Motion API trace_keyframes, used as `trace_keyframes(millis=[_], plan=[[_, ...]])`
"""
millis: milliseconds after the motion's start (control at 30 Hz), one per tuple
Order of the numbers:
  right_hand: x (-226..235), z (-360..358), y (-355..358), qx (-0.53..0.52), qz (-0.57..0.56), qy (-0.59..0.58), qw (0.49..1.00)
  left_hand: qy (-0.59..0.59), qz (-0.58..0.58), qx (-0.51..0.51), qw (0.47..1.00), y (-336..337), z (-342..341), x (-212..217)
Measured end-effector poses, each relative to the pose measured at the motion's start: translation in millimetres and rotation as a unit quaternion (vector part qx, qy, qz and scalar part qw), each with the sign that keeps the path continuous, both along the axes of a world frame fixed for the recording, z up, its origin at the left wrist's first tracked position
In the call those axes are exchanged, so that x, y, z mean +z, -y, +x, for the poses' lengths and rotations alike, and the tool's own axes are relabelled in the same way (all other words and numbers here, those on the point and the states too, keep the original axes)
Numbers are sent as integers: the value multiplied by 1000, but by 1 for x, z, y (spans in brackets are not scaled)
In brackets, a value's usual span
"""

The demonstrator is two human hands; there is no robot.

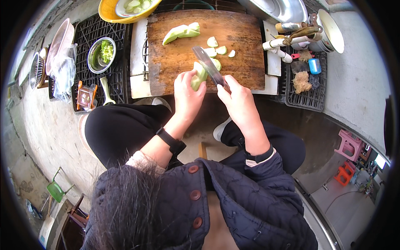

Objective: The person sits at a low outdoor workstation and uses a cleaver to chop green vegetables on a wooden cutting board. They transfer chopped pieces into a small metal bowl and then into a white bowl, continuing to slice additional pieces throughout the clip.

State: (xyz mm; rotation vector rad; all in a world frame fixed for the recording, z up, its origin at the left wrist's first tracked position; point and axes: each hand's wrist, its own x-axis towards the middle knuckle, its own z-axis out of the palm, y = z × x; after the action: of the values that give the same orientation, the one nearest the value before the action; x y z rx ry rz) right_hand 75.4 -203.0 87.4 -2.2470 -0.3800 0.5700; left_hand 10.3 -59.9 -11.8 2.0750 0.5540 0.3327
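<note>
Nearest the body, the left hand (187, 93) curled its grip over the near end of a pale green peeled gourd piece (199, 75), pinning it at the front edge of the wooden cutting board (246, 46). Just beside it, the right hand (237, 98) had its grip wrapped tight round the handle of a cleaver (208, 64), the blade slanting up and left across the gourd.

The plainest risk, by my reading, was to the left fingertips: they sat touching the piece right next to the blade (no gap showed between them), so a slip on the wet, rounded flesh could have carried the edge into a finger. The piece lay close to the board's near edge, so a hard push might also have rolled it off toward the lap.

Farther up the board lay cut slices (216, 46) and a longer gourd half (181, 32); beyond them a yellow bowl (109, 12) held more pieces.
</note>
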Motion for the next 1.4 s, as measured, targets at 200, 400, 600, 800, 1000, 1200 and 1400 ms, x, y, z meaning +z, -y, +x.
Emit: trace_keyframes(millis=[200,400,600,800,1000,1200,1400], plan=[[-7,-2,3,21,-44,-2,999,4,16,0,1000,0,-1,-3],[-36,-3,-7,10,-24,32,999,-8,15,6,1000,0,0,-1],[-20,5,3,-46,13,-9,999,-53,-180,60,980,-4,2,5],[-7,1,1,-12,1,-39,999,-44,-229,72,970,-9,2,4],[-3,2,3,4,-12,-24,1000,-51,-234,64,969,-10,2,4],[-8,7,7,34,-19,-25,999,-45,-238,58,969,-12,1,2],[-29,9,-6,23,-16,-2,1000,-48,-245,65,966,-13,2,4]])
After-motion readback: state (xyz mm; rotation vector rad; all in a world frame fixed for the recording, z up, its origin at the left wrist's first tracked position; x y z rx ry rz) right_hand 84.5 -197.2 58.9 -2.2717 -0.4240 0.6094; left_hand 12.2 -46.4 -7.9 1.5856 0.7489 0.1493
